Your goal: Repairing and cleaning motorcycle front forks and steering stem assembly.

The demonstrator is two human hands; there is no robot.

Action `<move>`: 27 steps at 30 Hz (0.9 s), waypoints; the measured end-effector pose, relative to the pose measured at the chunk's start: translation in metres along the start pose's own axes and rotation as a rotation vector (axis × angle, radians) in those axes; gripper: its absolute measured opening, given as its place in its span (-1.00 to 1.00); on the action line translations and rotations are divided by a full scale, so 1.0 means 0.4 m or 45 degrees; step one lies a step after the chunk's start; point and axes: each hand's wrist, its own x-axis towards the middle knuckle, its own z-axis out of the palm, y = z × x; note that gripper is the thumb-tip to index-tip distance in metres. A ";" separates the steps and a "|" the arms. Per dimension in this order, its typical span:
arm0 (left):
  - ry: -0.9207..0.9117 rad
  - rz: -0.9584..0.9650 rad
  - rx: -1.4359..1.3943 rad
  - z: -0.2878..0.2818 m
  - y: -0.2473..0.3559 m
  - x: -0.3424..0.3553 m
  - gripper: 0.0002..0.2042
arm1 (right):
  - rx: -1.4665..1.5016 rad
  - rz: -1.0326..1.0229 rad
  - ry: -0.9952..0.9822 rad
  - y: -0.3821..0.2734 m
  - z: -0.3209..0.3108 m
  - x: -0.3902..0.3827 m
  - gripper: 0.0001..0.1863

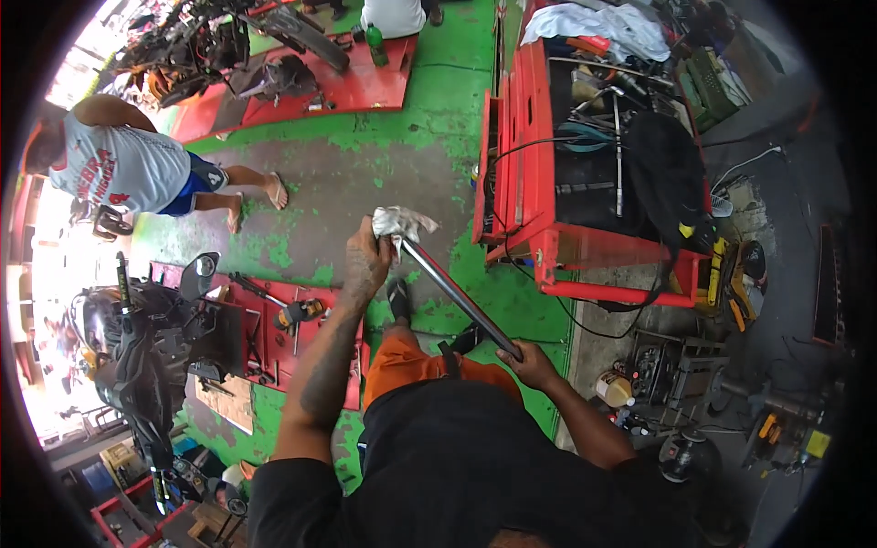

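Observation:
In front of my body I hold a long, slim metal tube point(448, 285) at a slant. It is shiny toward the far left end and dark toward the near right end. My left hand point(367, 254) is closed on a crumpled white rag point(405, 222) at the tube's far end, where the cloth hides the tip. Lower and to the right, my right hand point(533, 363) has its fingers wrapped round the dark near end.
A red tool cart point(539, 215) with tools on top stands to the right, its black cable point(571, 315) trailing down. At left are a motorcycle point(151, 352) and a red platform point(352, 388) bearing a power drill point(300, 313). Another person point(137, 169) walks beyond.

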 end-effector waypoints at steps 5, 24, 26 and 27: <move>0.800 -0.539 -0.810 0.289 -0.394 0.008 -0.84 | 0.139 0.150 -0.160 0.055 0.119 0.156 -0.69; 0.804 -1.704 -1.441 0.734 -1.082 -0.061 -0.66 | 0.063 0.960 0.697 0.441 0.375 1.362 -0.40; 0.642 -1.604 -1.303 0.722 -1.105 -0.042 -0.65 | 0.164 1.116 0.920 0.455 0.382 1.429 -0.41; 0.477 -1.487 -1.207 0.737 -1.093 -0.009 -0.65 | 0.108 1.037 1.015 0.507 0.347 1.441 -0.43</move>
